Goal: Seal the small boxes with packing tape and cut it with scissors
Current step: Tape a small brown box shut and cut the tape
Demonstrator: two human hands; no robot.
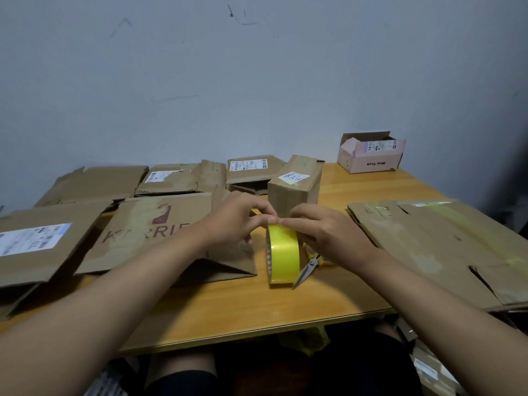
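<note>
Here, bare wooden table (228, 315) runs along the near edge, between the forearms. The yellow tape roll (283, 254) stands on edge just past it, the left hand (237, 217) and right hand (328, 231) both pinching its top rim. Scissors (307, 270) lie closed against its right side. Flattened cartons flank both sides; behind, a small box (295, 181) stands upright, a pink box (371, 155) open at the far corner.
</note>
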